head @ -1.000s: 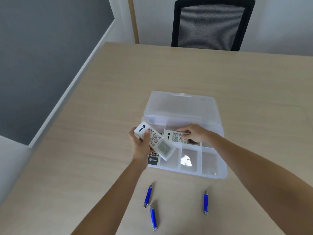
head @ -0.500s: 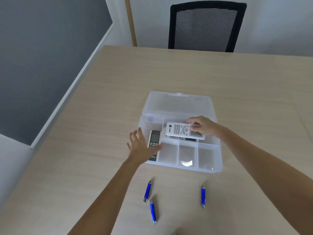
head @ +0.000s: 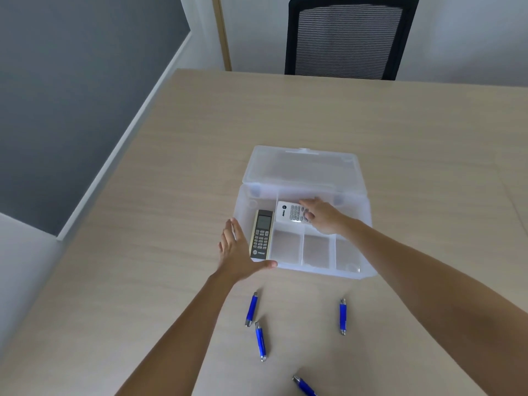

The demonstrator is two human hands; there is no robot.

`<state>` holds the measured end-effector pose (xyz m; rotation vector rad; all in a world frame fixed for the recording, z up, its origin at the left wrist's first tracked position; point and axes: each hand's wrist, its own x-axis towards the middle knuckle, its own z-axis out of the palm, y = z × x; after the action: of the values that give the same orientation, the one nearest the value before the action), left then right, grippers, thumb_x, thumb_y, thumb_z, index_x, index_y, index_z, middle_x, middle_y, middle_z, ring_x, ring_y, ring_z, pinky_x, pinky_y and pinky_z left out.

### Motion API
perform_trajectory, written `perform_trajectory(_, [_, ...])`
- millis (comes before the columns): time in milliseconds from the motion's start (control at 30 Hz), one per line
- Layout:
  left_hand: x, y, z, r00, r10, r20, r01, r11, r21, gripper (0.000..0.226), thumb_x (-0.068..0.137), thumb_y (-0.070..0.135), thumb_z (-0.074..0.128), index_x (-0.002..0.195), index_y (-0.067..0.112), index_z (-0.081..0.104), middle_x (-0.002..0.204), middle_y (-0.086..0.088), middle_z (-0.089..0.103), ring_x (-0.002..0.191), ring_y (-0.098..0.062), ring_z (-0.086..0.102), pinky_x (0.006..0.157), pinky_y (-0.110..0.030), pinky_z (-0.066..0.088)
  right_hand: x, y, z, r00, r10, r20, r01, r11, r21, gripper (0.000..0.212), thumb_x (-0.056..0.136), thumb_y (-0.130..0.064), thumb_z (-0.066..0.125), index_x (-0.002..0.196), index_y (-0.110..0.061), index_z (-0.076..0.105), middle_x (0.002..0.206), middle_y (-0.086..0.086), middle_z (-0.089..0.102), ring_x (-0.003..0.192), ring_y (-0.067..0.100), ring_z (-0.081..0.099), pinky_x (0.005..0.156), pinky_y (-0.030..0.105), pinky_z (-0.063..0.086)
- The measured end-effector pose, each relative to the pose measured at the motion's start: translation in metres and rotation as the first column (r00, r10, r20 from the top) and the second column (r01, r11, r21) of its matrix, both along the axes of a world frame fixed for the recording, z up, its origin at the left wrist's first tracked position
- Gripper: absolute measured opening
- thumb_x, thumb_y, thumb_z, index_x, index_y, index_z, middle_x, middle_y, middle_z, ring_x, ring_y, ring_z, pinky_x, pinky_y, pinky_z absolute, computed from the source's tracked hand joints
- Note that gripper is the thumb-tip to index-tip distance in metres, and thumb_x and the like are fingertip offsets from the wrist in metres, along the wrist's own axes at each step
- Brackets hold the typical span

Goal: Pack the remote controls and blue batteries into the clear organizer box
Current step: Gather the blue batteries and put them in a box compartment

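A clear organizer box (head: 351, 270) stands open on the wooden desk (head: 171, 195), its lid (head: 303, 170) laid back toward a black mesh chair (head: 348, 38). In the left long compartment a dark remote control (head: 261, 234) lies lengthwise. The left hand (head: 238, 252) is spread flat against the near left corner of the box, thumb along the front wall. The right hand (head: 323, 215) rests on a white remote control (head: 290, 212) in the wide rear compartment. Three small front compartments hold nothing. Four blue batteries lie on the desk near the person: one (head: 251, 309), another (head: 260, 341), a third (head: 343, 316), and one (head: 304, 385) at the bottom edge.
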<state>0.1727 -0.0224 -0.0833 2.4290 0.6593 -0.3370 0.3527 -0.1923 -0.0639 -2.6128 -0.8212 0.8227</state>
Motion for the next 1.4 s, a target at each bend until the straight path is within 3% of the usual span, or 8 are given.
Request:
perform_trajectory(233, [-0.053,-0.022,-0.029,0.867,0.342,0.364,-0.375,0.927,0.022,0.050,0.079,0.043,0.067,0.110,0.008,0.050,0.113,-0.009,0.050,0.107,-0.031,0.054,0.087,-0.037,0.046,-0.120,-0.065,-0.001,0.811,-0.558,0.177,0.363,0.717,0.596,0.013,0.093,-0.010,0.045,0.096,-0.015,0.056,0.091,0.005,0.057,0.080,0.023,0.056,0.072,0.027,0.045])
perform_trajectory(367, [-0.072,-0.028,-0.047,0.977,0.149,-0.152,-0.136,0.986,0.095,0.041,0.090,0.040,0.052,0.117,0.009,0.049,0.119,-0.007,0.049,0.110,-0.028,0.052,0.088,-0.039,0.048,-0.186,-0.089,-0.046,0.817,-0.560,0.140,0.474,0.788,0.392,0.015,0.090,-0.009,0.052,0.099,-0.014,0.062,0.093,0.008,0.053,0.084,0.029,0.055,0.071,0.028,0.044])
perform_trajectory(633, [-0.108,-0.052,-0.028,0.983,0.041,-0.180,-0.029,0.997,0.070,0.045,0.095,0.006,0.037,0.140,0.001,0.031,0.114,-0.014,0.057,0.109,-0.035,0.057,0.092,-0.036,0.046,-0.200,-0.112,-0.058,0.950,-0.296,0.099,0.302,0.952,-0.052,0.022,0.080,0.004,0.044,0.092,-0.011,0.055,0.093,0.007,0.046,0.094,0.032,0.056,0.067,0.026,0.035])
perform_trajectory(767, [-0.149,-0.083,-0.026,0.971,0.001,-0.238,-0.004,1.000,-0.012,0.054,0.088,0.038,0.059,0.128,0.006,0.041,0.123,-0.009,0.048,0.113,-0.029,0.055,0.084,-0.033,0.046,-0.239,-0.117,-0.040,0.974,-0.222,-0.037,0.224,0.974,0.045,0.022,0.080,-0.002,0.047,0.100,-0.009,0.040,0.089,0.007,0.054,0.077,0.027,0.052,0.068,0.029,0.038])
perform_trajectory(933, [-0.163,-0.070,-0.033,0.952,-0.007,-0.307,0.036,0.996,0.087,0.042,0.093,0.009,0.046,0.134,0.003,0.042,0.134,-0.014,0.042,0.122,-0.029,0.047,0.096,-0.031,0.044,-0.317,-0.098,-0.043,0.990,-0.021,-0.137,0.035,0.994,0.104,0.025,0.083,-0.010,0.047,0.107,-0.003,0.053,0.086,-0.005,0.039,0.086,0.021,0.044,0.069,0.022,0.030])
perform_trajectory(1167, [-0.153,-0.060,-0.004,0.951,0.237,-0.200,-0.304,0.839,-0.452,0.011,0.100,0.017,0.037,0.092,0.010,0.041,0.086,-0.011,0.056,0.065,-0.022,0.052,0.055,-0.024,0.041,-0.343,-0.095,-0.042,0.986,0.064,-0.152,-0.094,0.975,-0.200,0.032,0.091,-0.013,0.045,0.120,-0.001,0.049,0.121,0.019,0.051,0.118,0.030,0.047,0.093,0.035,0.037])
perform_trajectory(1267, [-0.138,-0.049,0.026,0.915,0.315,-0.253,-0.400,0.624,-0.671,0.011,0.100,0.012,0.038,0.092,0.011,0.046,0.075,-0.006,0.055,0.057,-0.016,0.054,0.048,-0.022,0.040,-0.305,-0.111,-0.020,0.980,-0.173,-0.103,0.172,0.985,-0.013,0.014,0.088,-0.015,0.049,0.092,-0.005,0.056,0.071,0.002,0.047,0.080,0.027,0.048,0.070,0.029,0.029])
perform_trajectory(1400, [-0.119,-0.040,0.055,0.923,0.280,-0.263,-0.378,0.545,-0.749,0.017,0.095,-0.002,0.038,0.096,0.010,0.049,0.083,-0.007,0.062,0.066,-0.016,0.064,0.060,-0.026,0.042,-0.220,-0.126,0.011,0.832,-0.538,0.134,0.483,0.822,0.301,0.018,0.087,-0.018,0.050,0.070,-0.010,0.052,0.068,0.022,0.062,0.062,0.028,0.044,0.061,0.032,0.029])
